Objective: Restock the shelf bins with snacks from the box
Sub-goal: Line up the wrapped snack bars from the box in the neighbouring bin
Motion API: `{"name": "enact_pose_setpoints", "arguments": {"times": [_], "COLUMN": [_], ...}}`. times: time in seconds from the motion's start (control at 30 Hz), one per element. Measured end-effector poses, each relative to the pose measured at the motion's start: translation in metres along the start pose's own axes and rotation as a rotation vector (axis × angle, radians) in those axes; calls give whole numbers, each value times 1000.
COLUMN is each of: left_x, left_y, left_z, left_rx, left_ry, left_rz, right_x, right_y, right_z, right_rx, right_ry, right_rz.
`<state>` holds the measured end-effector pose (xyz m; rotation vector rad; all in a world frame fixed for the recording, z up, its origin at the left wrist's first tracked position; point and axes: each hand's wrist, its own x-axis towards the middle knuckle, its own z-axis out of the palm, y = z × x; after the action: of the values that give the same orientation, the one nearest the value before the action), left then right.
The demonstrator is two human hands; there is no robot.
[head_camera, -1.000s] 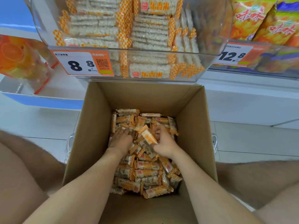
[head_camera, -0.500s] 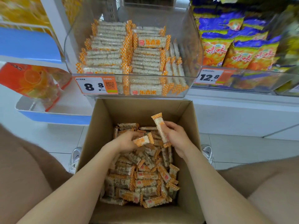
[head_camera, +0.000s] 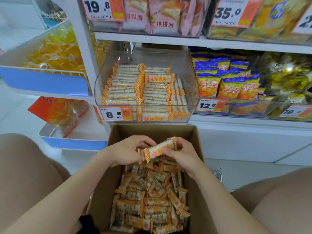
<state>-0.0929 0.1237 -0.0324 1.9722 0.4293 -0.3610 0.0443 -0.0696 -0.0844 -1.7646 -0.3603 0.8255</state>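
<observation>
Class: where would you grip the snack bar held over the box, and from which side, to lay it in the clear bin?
Pinch the snack bar across its flat middle, probably from the right, where the right hand holds it. Its crimped ends look thin and floppy. It lies nearly level, like the rows in the clear bin.

A second ago both hands were buried in the pile. Now my left hand [head_camera: 128,152] and right hand [head_camera: 182,154] have lifted and met at mid-frame, gripping a snack bar [head_camera: 158,149] between them. My view has tilted up, bringing the upper shelf [head_camera: 168,38] into the top of the frame.
</observation>
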Motion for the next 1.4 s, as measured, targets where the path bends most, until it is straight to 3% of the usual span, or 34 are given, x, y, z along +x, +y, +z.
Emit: {"name": "enact_pose_setpoints", "arguments": {"times": [0.17,0.27,0.4,0.5,0.6,0.7,0.87,1.07,1.17,1.27,1.4], "left_x": [-18,-28,-37,-32,-20,-2,30,51,56,59,59], "left_y": [19,37,68,83,88,81,79,75,73,71,70], "left_z": [-7,-14,-33,-53,-75,-91,-93,-102,-101,-100,-101], "left_rx": [199,281,281,210,174,388,735,815,818,825,831], "left_ry": [156,277,319,404,570,740,571,438,398,390,404], "left_rz": [124,263,409,500,493,365,85,-59,-101,-109,-140], "right_x": [-14,-29,-46,-41,-17,19,85,150,168,177,180], "right_y": [-26,-56,-93,-117,-140,-163,-194,-194,-188,-188,-190], "right_z": [2,1,1,-5,-15,-22,-21,-4,2,8,22], "right_rx": [-144,-488,-925,-903,-931,-1017,-1326,-1401,-1255,-1032,-1051], "right_ry": [-50,-25,58,67,217,344,263,174,229,178,110], "right_rz": [-120,-358,-680,-751,-767,-765,-583,-480,-427,-340,-310]}}
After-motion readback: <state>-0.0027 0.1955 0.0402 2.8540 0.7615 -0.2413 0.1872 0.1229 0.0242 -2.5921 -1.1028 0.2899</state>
